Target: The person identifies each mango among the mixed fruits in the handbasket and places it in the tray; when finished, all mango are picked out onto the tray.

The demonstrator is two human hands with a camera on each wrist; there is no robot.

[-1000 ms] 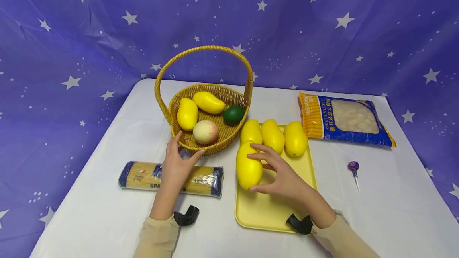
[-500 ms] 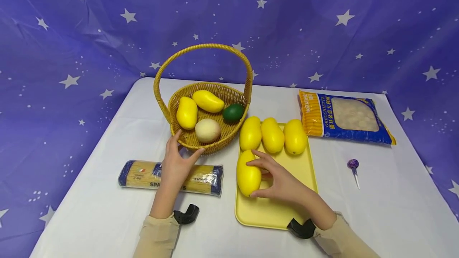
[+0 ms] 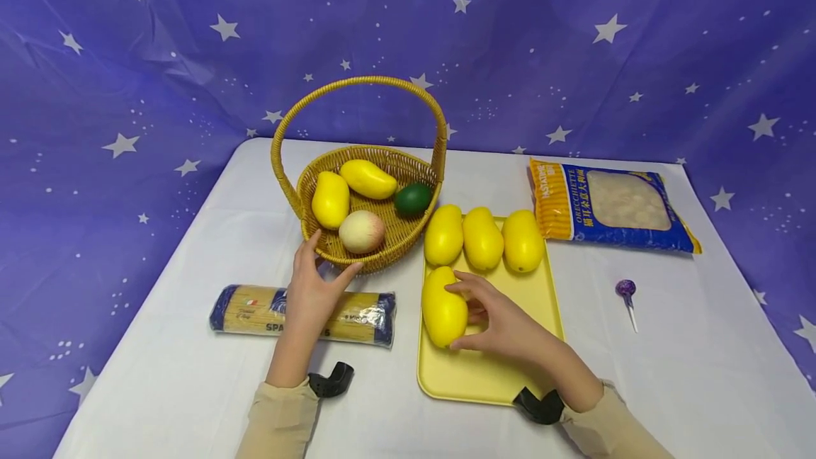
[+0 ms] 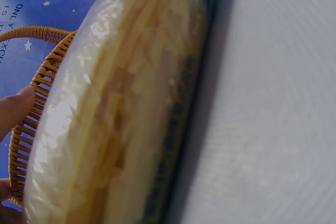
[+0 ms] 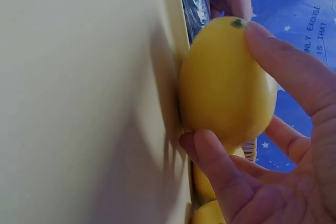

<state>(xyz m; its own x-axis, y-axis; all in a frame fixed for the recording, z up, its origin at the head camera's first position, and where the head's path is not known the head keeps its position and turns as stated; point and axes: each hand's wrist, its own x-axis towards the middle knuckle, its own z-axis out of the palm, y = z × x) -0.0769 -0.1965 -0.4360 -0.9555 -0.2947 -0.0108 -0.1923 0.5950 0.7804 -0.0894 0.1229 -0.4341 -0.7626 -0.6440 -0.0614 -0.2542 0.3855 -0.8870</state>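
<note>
My right hand (image 3: 503, 314) holds a yellow mango (image 3: 443, 309) at the left side of the yellow tray (image 3: 472, 384), its thumb at the near end and its fingers at the far part. In the right wrist view the mango (image 5: 226, 82) lies against the tray surface. Three more mangoes, one of them the middle mango (image 3: 482, 238), lie in a row along the tray's far end. My left hand (image 3: 312, 296) touches the near rim of the wicker basket (image 3: 401, 250) with spread fingers. Inside are two mangoes (image 3: 367, 180), a peach (image 3: 361, 232) and a dark green oval fruit (image 3: 413, 200).
A spaghetti pack (image 3: 248, 310) lies beneath my left forearm, in front of the basket. Behind the tray at the right is a blue and yellow orecchiette bag (image 3: 612, 207). A purple lollipop (image 3: 626, 289) lies right of the tray. The basket's tall handle (image 3: 363, 81) arches upward.
My right hand has brought the mango toward me, away from the far row, then shifted slightly right. The peach has rolled right and back left in the basket. My left hand stays at the rim.
</note>
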